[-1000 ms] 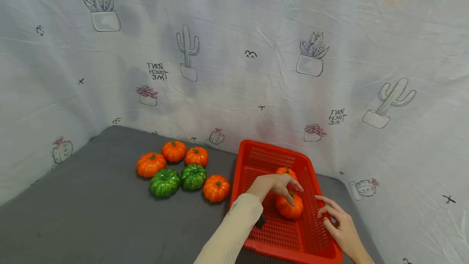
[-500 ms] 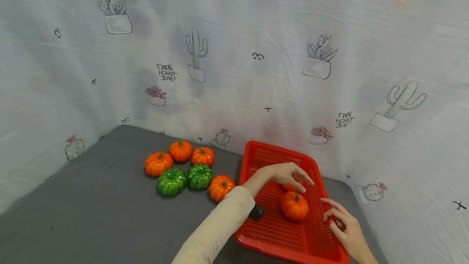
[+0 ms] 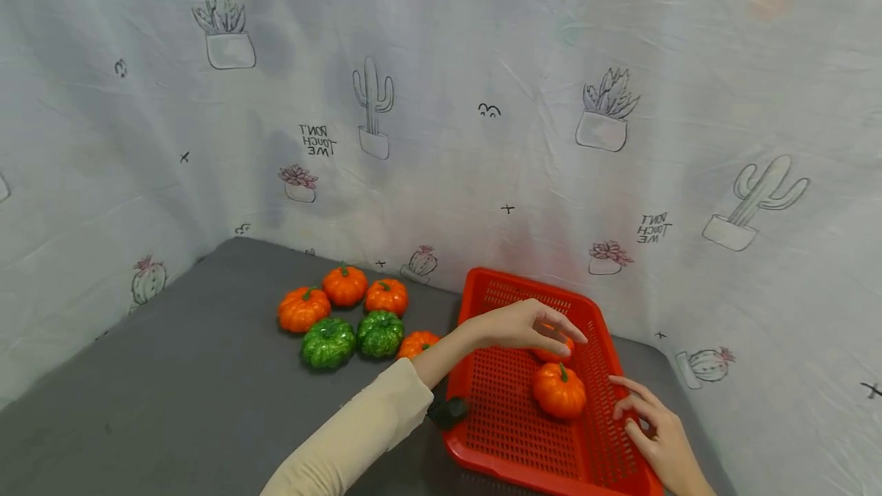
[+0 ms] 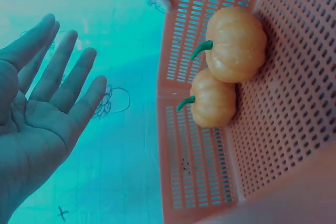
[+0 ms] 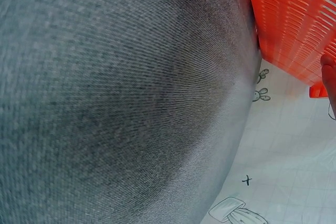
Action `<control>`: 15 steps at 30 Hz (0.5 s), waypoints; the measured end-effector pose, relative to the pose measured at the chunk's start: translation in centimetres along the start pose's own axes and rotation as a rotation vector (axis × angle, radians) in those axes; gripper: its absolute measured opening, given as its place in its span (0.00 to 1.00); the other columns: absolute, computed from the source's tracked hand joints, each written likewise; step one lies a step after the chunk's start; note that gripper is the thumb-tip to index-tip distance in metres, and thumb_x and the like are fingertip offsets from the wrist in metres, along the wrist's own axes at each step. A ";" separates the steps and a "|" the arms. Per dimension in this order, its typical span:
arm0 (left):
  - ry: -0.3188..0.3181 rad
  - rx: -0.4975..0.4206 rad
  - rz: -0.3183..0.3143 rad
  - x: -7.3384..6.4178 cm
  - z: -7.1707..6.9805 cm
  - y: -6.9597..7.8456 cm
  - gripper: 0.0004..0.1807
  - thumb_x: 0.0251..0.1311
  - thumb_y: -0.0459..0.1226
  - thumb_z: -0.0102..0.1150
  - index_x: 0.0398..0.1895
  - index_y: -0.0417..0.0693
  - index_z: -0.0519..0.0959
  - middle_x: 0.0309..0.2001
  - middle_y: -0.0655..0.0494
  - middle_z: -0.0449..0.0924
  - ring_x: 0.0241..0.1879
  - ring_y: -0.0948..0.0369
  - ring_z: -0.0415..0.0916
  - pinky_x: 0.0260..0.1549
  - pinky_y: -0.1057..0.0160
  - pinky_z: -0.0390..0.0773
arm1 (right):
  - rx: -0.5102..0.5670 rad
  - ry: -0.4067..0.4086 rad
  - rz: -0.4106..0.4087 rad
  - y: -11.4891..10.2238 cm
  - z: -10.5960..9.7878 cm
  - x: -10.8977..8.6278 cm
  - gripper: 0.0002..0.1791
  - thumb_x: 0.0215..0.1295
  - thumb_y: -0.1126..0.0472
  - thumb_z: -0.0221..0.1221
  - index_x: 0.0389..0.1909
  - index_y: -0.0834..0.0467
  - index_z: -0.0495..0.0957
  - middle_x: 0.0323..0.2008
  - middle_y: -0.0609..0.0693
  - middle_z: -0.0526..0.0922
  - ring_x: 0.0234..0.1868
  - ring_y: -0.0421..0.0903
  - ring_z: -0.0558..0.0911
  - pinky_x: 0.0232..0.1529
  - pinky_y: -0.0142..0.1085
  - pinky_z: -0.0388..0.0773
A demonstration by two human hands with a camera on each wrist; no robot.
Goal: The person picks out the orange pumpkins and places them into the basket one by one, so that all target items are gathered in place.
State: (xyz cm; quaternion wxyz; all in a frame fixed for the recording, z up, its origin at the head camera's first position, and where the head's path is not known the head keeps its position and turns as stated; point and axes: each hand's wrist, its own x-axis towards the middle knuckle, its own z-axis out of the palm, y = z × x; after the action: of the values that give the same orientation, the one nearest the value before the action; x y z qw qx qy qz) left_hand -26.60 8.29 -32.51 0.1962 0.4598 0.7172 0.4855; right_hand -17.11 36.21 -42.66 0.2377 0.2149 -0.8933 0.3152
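Note:
Over the red plastic basket (image 3: 510,468) hovers my left hand (image 3: 517,325), its fingers spread and nothing held, as the left wrist view shows of the same hand (image 4: 47,98). Two small orange pumpkins with green stems lie inside: the nearer pumpkin (image 3: 560,390) is in full sight, and the farther pumpkin (image 3: 556,350) is partly hidden behind my left fingers. At the basket's right rim rests my right hand (image 3: 658,435), with loosely bent fingers reaching over the edge. The right wrist view catches only one fingertip (image 5: 328,64) against the basket's wall (image 5: 294,19).
Left of the basket on the grey table (image 3: 186,389) stand more orange pumpkins (image 3: 303,309) and two green pumpkins, one (image 3: 328,343) nearer and one (image 3: 380,334) beside it. My left sleeve partly covers an orange pumpkin (image 3: 417,343). A cactus-print curtain (image 3: 427,98) hangs behind.
My left hand has risen off the nearer pumpkin and drawn back, its forearm shifting left. The right hand stays at the rim. The head view has turned slightly left.

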 end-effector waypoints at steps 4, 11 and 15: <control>0.036 -0.055 0.030 -1.7 -0.4 -0.3 0.16 0.63 0.34 0.60 0.54 0.45 0.80 0.55 0.59 0.79 0.53 0.68 0.76 0.47 0.70 0.76 | 0.002 -0.003 0.006 0.3 0.1 -0.1 0.22 0.52 0.82 0.55 0.26 0.48 0.75 0.53 0.52 0.76 0.30 0.35 0.72 0.13 0.25 0.61; 0.111 -0.082 0.060 -5.1 -1.6 -0.7 0.15 0.64 0.34 0.59 0.54 0.44 0.80 0.57 0.56 0.78 0.53 0.65 0.76 0.50 0.68 0.75 | 0.015 0.000 -0.004 0.1 0.1 0.1 0.22 0.52 0.82 0.54 0.26 0.49 0.75 0.52 0.51 0.77 0.18 0.32 0.63 0.13 0.23 0.59; 0.147 -0.082 0.021 -7.5 -2.6 -1.5 0.15 0.65 0.35 0.58 0.55 0.49 0.80 0.57 0.59 0.77 0.52 0.65 0.77 0.49 0.65 0.76 | 0.022 -0.002 -0.002 -0.2 0.0 0.1 0.21 0.53 0.82 0.53 0.26 0.50 0.75 0.52 0.51 0.77 0.21 0.32 0.65 0.13 0.24 0.60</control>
State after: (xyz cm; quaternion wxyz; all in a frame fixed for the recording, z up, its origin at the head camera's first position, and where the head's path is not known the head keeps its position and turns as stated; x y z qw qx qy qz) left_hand -25.42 0.43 -33.86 0.1565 0.4219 0.7045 0.5487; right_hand -17.11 36.10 -42.51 0.2349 0.2189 -0.8896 0.3248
